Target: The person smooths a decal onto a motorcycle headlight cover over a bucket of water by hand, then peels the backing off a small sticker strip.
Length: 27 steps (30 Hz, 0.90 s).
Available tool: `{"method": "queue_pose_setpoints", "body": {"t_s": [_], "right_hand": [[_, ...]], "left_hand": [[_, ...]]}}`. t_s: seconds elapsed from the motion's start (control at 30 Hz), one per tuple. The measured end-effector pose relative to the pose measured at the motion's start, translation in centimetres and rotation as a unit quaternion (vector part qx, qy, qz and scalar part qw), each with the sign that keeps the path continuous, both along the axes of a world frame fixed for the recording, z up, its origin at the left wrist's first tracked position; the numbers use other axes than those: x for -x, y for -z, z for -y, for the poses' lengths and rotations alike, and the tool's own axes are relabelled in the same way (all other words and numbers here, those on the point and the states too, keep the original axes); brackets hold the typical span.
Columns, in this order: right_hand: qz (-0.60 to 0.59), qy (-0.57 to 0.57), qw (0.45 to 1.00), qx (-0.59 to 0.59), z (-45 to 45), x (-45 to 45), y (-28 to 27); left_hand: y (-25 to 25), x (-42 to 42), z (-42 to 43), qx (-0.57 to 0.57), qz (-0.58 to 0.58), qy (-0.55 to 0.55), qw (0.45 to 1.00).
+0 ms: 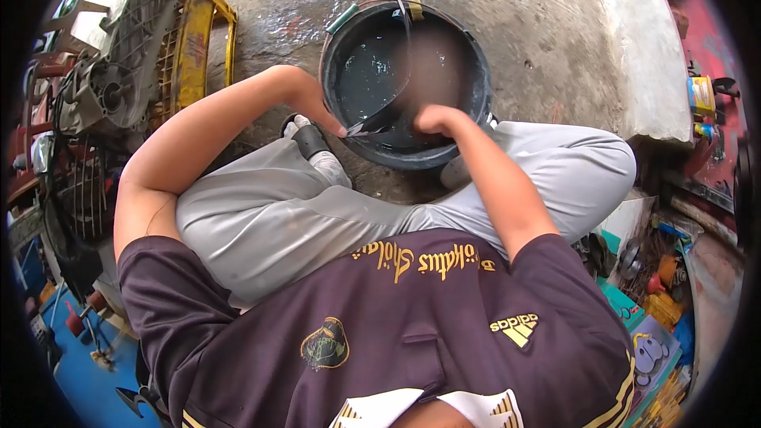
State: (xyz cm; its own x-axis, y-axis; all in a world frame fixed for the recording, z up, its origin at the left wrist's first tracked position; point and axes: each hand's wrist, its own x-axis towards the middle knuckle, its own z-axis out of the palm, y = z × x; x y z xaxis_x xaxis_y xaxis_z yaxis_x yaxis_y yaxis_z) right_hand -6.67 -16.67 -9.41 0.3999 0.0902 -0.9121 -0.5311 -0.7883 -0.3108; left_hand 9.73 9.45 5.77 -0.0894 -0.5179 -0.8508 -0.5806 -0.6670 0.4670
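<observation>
Bucket of dark water sits on the concrete floor between the person's bent legs, with a slim black part in it, one end at the near-left rim. Left hand pinches that end; right hand is curled inside the near-right rim beside the part, fingertips hidden, can't tell if it's gripping. Yellow crate and metal casing stand off left
</observation>
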Motion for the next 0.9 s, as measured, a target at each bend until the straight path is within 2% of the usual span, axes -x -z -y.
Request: {"method": "queue_pose_setpoints", "body": {"t_s": [0.03, 0.07, 0.13, 0.27, 0.33, 0.37, 0.4, 0.43, 0.47, 0.53, 0.6, 0.67, 0.7, 0.77, 0.8, 0.87, 0.9], "right_hand": [[-0.078, 0.212, 0.956, -0.186, 0.8, 0.4, 0.1], [-0.113, 0.256, 0.917, -0.284, 1.4, 0.2, -1.8], [-0.113, 0.297, 0.885, -0.342, 1.3, -0.4, -5.6], [-0.069, 0.247, 0.893, -0.371, -0.8, -2.0, -11.1], [0.090, 0.148, 0.948, -0.266, -2.1, -2.8, -12.9], [0.190, 0.106, 0.962, -0.165, -2.3, -3.2, -13.1], [0.191, 0.107, 0.962, -0.166, -2.1, -3.7, -13.0], [0.262, 0.085, 0.958, -0.075, -1.8, -4.4, -12.9], [0.328, 0.062, 0.942, 0.016, -1.5, -5.1, -12.9], [0.404, 0.075, 0.907, 0.089, -0.4, -6.3, -13.2], [0.560, 0.113, 0.817, 0.077, 0.6, -7.1, -13.1], [0.584, 0.191, 0.785, 0.077, 1.5, -7.8, -13.1], [0.585, 0.189, 0.785, 0.077, 2.0, -7.7, -13.1], [0.456, 0.206, 0.860, 0.097, 3.2, -7.1, -12.3], [0.456, 0.206, 0.860, 0.097, 3.3, -6.7, -11.6], [0.337, 0.091, 0.919, 0.182, 3.5, -5.3, -8.6], [0.314, 0.069, 0.920, 0.223, 3.3, -4.5, -6.1]], "left_hand": [[-0.8, 0.2, 0.2, -0.020, 0.010, 0.004, 1.000], [-0.5, 0.2, 0.1, -0.022, 0.009, 0.005, 1.000], [0.4, 0.0, 0.0, -0.008, 0.023, 0.016, 1.000], [0.5, 0.0, 0.1, 0.004, 0.009, 0.016, 1.000], [0.2, -0.1, 0.5, -0.020, 0.020, 0.032, 0.999], [0.5, -0.2, 0.4, -0.020, 0.021, 0.033, 0.999], [1.1, -0.4, 0.1, -0.004, 0.003, 0.029, 1.000], [1.2, -0.4, 0.0, 0.012, -0.014, 0.025, 1.000], [1.3, -0.5, -0.1, 0.011, -0.013, 0.026, 1.000], [1.3, -0.3, -0.2, 0.003, 0.006, 0.027, 1.000], [1.0, -0.1, -0.3, -0.001, 0.020, 0.023, 1.000], [0.6, 0.0, -0.2, -0.005, 0.033, 0.017, 0.999], [0.4, 0.1, -0.2, 0.002, 0.031, 0.020, 0.999], [0.4, 0.0, -0.2, 0.009, 0.028, 0.023, 0.999], [0.5, 0.0, -0.2, 0.005, 0.026, 0.024, 0.999], [0.5, 0.0, 0.1, 0.002, 0.023, 0.027, 0.999], [0.1, 0.0, 0.3, -0.007, 0.029, 0.033, 0.999]]}}
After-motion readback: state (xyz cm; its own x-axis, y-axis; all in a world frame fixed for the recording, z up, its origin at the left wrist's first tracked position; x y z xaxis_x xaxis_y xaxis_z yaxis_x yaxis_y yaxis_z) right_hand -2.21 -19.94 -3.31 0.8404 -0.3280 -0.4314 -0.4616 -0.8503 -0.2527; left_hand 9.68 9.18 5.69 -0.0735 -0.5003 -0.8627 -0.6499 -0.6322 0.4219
